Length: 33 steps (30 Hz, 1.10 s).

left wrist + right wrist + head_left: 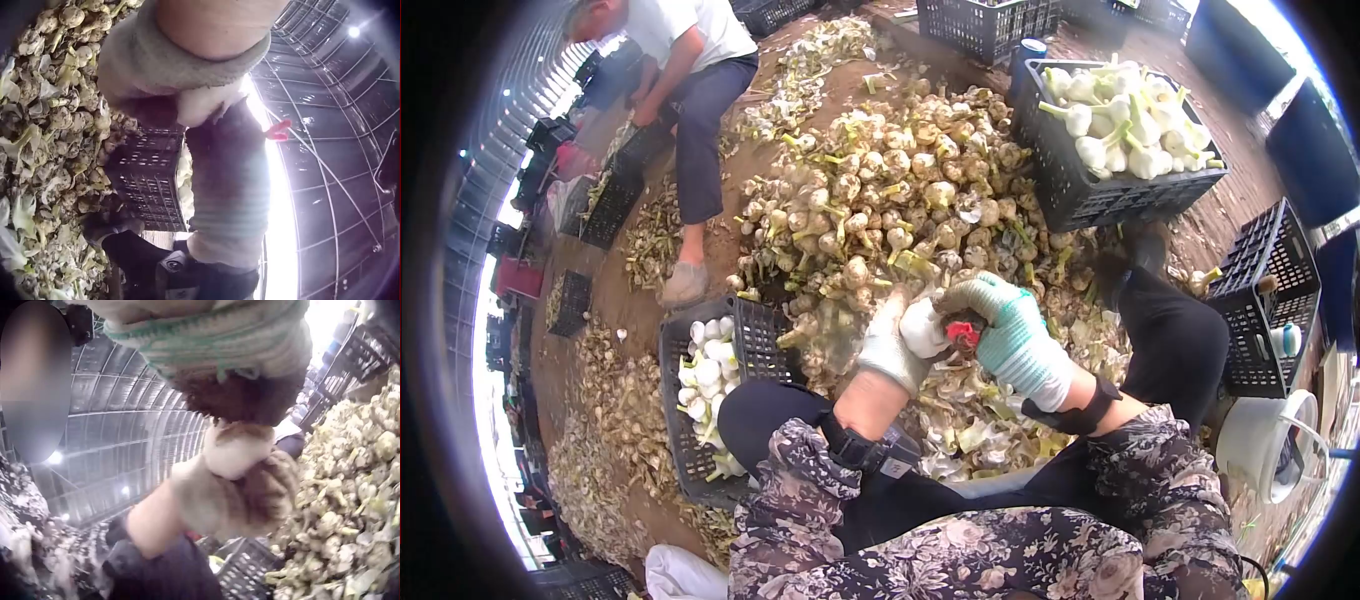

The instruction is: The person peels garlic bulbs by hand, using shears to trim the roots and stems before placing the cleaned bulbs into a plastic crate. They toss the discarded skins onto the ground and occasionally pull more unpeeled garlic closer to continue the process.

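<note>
Over the garlic heap, my gloved left hand (pixel 890 348) holds a peeled-looking white garlic bulb (pixel 923 328), which also shows between both hands in the right wrist view. My right hand (pixel 1012 335), in a white and green glove, curls close against the bulb's right side. From its grip sticks out a small red piece (pixel 963 333), also seen as a pinkish tip (pixel 278 130) in the left wrist view; the rest of that tool is hidden in the glove. Dark soil stains the right glove's fingers (pixel 250 397).
A heap of untrimmed garlic (pixel 880 190) spreads ahead. One black crate (pixel 1115 195) of white bulbs stands front right, another crate (pixel 685 440) by my left knee. At right are a tipped crate (pixel 1250 300) and a white bucket (pixel 1250 440). Another person (pixel 690 90) bends at far left.
</note>
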Tool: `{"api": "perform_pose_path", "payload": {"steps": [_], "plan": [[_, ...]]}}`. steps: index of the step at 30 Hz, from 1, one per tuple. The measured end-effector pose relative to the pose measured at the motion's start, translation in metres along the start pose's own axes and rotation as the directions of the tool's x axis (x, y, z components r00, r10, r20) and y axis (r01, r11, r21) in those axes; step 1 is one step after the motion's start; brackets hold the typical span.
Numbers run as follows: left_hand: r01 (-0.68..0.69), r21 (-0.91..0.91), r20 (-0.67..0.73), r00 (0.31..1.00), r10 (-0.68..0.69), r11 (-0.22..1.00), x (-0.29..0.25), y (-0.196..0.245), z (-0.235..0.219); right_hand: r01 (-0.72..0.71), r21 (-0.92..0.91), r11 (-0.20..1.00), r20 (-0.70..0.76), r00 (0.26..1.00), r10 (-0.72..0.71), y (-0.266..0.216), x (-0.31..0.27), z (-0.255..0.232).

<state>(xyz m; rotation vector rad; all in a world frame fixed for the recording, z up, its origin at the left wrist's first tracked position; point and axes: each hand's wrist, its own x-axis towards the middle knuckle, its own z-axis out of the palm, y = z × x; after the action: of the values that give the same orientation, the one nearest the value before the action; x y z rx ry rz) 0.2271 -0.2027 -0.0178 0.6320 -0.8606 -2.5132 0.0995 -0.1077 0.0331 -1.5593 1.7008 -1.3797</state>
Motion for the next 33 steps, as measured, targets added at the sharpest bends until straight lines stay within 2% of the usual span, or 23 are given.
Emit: {"api": "perform_pose_path", "payload": {"steps": [2, 3, 4, 5, 7, 8, 9, 11, 13, 14, 15, 18, 19, 20, 21, 24, 25, 26, 27, 29, 31, 32, 33], "plan": [[0.07, -0.365, -0.304, 0.933, -0.19, 0.928, -0.005, 0.006, -0.008, -0.081, 0.149, 0.986, -0.024, 0.996, 0.086, 0.0, -0.01, 0.01], [0.061, -0.367, -0.309, 0.933, -0.183, 0.928, -0.005, 0.008, -0.008, -0.161, 0.298, 0.941, -0.04, 0.983, 0.181, -0.001, -0.015, 0.015], [-0.082, 0.175, -0.481, 0.863, 0.157, 0.981, -0.004, 0.009, -0.005, -0.59, 0.705, 0.393, 0.354, 0.773, 0.526, -0.028, -0.016, 0.006], [-0.182, 0.241, -0.535, 0.795, 0.287, 0.953, 0.0, 0.009, -0.003, -0.544, 0.536, 0.646, 0.374, 0.838, 0.396, -0.027, -0.028, 0.013], [-0.264, 0.318, -0.586, 0.7, 0.408, 0.911, 0.001, 0.011, -0.002, -0.463, 0.53, 0.71, 0.354, 0.882, 0.311, -0.023, -0.035, 0.039], [-0.26, 0.054, -0.585, 0.774, 0.242, 0.964, 0.001, 0.015, -0.003, -0.527, 0.425, 0.736, 0.376, 0.843, 0.385, -0.015, -0.027, 0.031], [-0.227, -0.21, -0.532, 0.843, 0.084, 0.951, 0.001, 0.02, -0.003, -0.579, 0.569, 0.584, 0.403, 0.815, 0.415, 0.02, -0.027, 0.031], [-0.242, -0.275, -0.462, 0.882, 0.093, 0.931, -0.002, 0.027, -0.004, -0.607, 0.125, 0.784, 0.664, 0.639, 0.388, 0.057, -0.034, 0.014], [-0.261, -0.36, -0.403, 0.909, 0.102, 0.896, -0.007, 0.027, -0.011, -0.409, -0.16, 0.898, 0.688, 0.606, 0.399, 0.041, -0.04, 0.009], [-0.206, -0.298, -0.443, 0.895, 0.056, 0.932, -0.006, 0.026, -0.018, -0.035, -0.258, 0.966, 0.553, 0.814, 0.177, 0.064, -0.055, 0.021], [-0.138, -0.236, -0.468, 0.883, 0.012, 0.962, 0.0, 0.027, -0.02, 0.074, -0.575, 0.815, 0.606, 0.708, 0.363, 0.053, -0.045, 0.015], [-0.106, -0.162, -0.62, 0.784, -0.017, 0.981, -0.001, 0.033, 0.0, -0.208, -0.23, 0.951, 0.334, 0.901, 0.278, 0.054, -0.037, 0.007], [0.018, -0.106, -0.57, 0.818, -0.076, 0.994, 0.006, 0.03, -0.026, -0.369, 0.012, 0.93, 0.369, 0.865, 0.339, 0.03, -0.025, -0.001], [-0.157, -0.109, -0.584, 0.809, 0.065, 0.982, -0.001, 0.028, -0.008, -0.514, 0.24, 0.824, 0.402, 0.825, 0.397, 0.004, -0.014, -0.008], [-0.184, 0.111, -0.573, 0.791, 0.214, 0.977, 0.003, 0.017, -0.021, -0.666, 0.355, 0.656, 0.504, 0.727, 0.466, -0.018, -0.003, -0.012], [-0.132, 0.371, -0.498, 0.807, 0.317, 0.919, -0.003, 0.01, 0.01, -0.246, 0.663, 0.707, 0.289, 0.955, 0.062, -0.005, 0.002, 0.021], [-0.057, 0.445, -0.491, 0.819, 0.296, 0.894, 0.001, 0.011, 0.011, -0.563, 0.668, 0.486, 0.464, 0.826, 0.32, 0.0, -0.001, 0.011], [-0.197, 0.306, -0.392, 0.865, 0.312, 0.931, -0.002, 0.007, 0.015, -0.609, 0.605, 0.513, 0.451, 0.793, 0.41, 0.008, 0.004, -0.001], [-0.152, 0.339, -0.433, 0.851, 0.297, 0.928, -0.009, 0.014, 0.022, -0.655, 0.541, 0.528, 0.427, 0.755, 0.498, 0.021, 0.01, -0.015], [-0.189, 0.472, -0.358, 0.852, 0.383, 0.861, -0.016, 0.023, 0.026, -0.454, 0.532, 0.715, 0.152, 0.882, 0.446, 0.025, 0.028, -0.065], [-0.203, 0.32, -0.471, 0.813, 0.341, 0.925, -0.012, 0.026, 0.026, -0.36, 0.501, 0.787, -0.09, 0.883, 0.461, 0.024, 0.053, -0.124], [-0.191, 0.327, -0.453, 0.828, 0.33, 0.926, -0.012, 0.027, 0.022, -0.081, 0.93, 0.358, -0.114, 0.863, 0.492, 0.091, 0.075, -0.168], [-0.177, 0.335, -0.436, 0.841, 0.319, 0.925, -0.011, 0.027, 0.018, -0.094, 0.746, 0.659, -0.287, 0.848, 0.446, 0.088, 0.078, -0.207]]}}
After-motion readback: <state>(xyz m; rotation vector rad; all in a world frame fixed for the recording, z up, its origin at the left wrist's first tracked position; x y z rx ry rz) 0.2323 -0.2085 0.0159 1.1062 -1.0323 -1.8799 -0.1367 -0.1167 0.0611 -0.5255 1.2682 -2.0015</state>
